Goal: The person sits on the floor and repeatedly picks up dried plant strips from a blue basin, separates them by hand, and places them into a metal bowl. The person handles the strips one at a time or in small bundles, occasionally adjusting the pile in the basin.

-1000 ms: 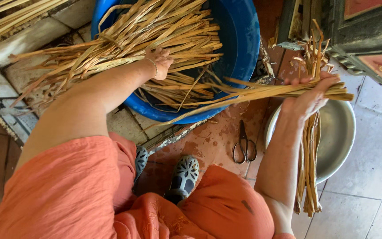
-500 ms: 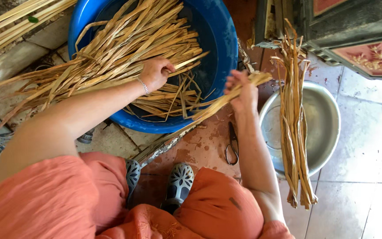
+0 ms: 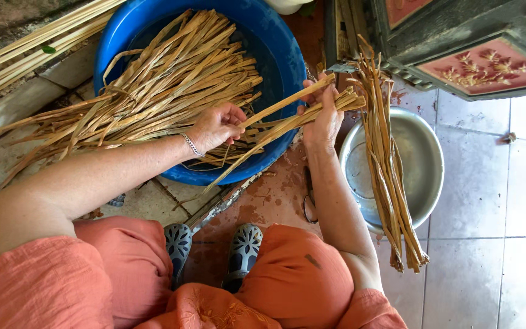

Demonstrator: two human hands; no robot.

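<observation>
A: Head view, middle of the frame. What is different from a moment ago?

B: The left hand [image 3: 214,127] has come off the heap and now pinches one long strip [image 3: 287,100], fingers together on it. Half a second ago it lay flat on the pile.

A: And the right hand [image 3: 322,119]?

B: It has drawn in toward the basin's right rim, fingers clamped on a bundle of dried strips [image 3: 386,170] that bends over the hand and hangs down to the lower right, across the metal bowl [image 3: 424,164].

A: So the strip bridges both hands?

B: It seems to; its far end meets the bundle at the right hand. One strip is being lifted out to the held bundle, I judge.

A: The rest?

B: The heap of strips [image 3: 153,91] lies in the blue basin [image 3: 275,42], upper left. Scissors [image 3: 307,201] rest on the wet floor [image 3: 269,201].
</observation>
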